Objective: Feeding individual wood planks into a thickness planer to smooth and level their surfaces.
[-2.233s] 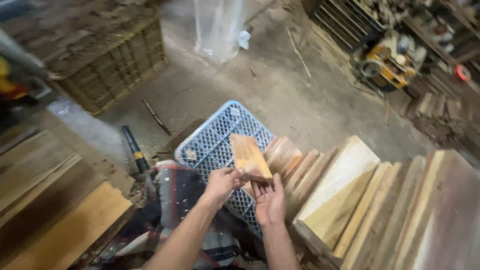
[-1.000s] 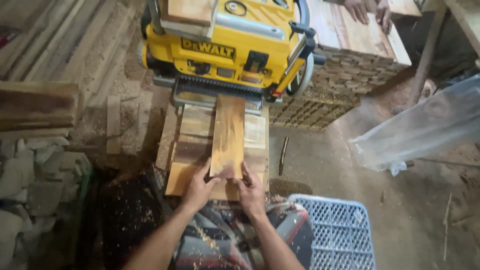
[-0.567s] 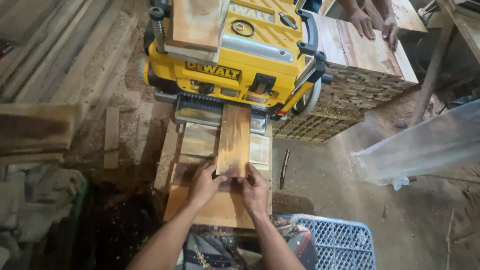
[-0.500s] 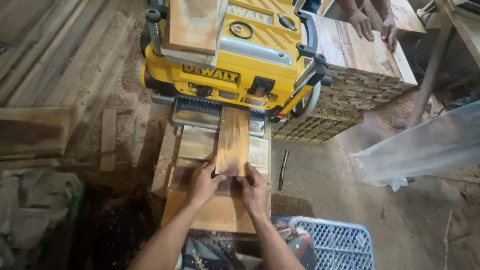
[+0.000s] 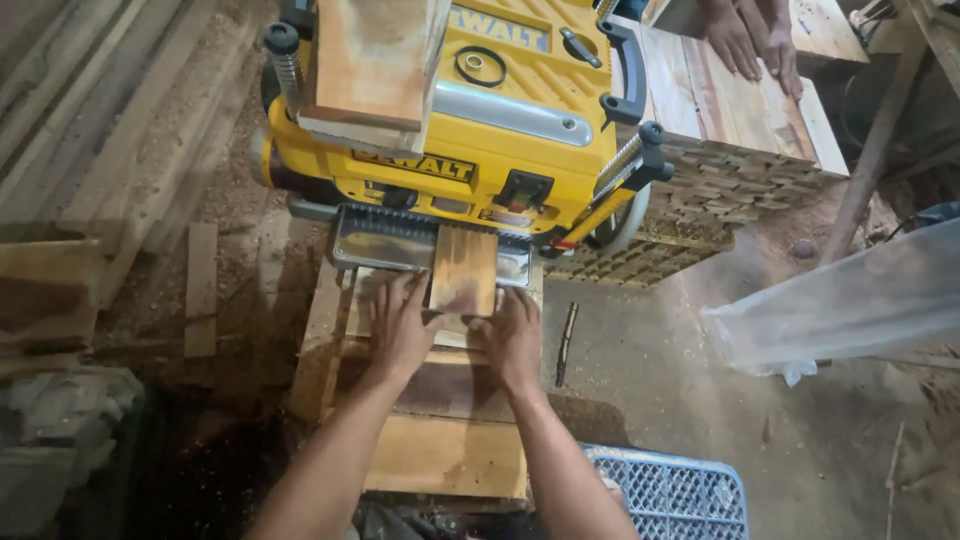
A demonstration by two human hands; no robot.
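On a sawdust-strewn workshop floor, the left hand (image 5: 400, 325) and right hand (image 5: 512, 335), fingers spread flat at the trailing end of a short wooden board (image 5: 464, 270), have pushed it deeper into the yellow thickness planer (image 5: 450, 130) just ahead, leaving most now inside.

L hand (image 5: 400, 325), R hand (image 5: 512, 335) flat, fwd.

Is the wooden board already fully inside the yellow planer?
No, the near end of the wooden board sticks out of the yellow planer, with the left hand and right hand at it.
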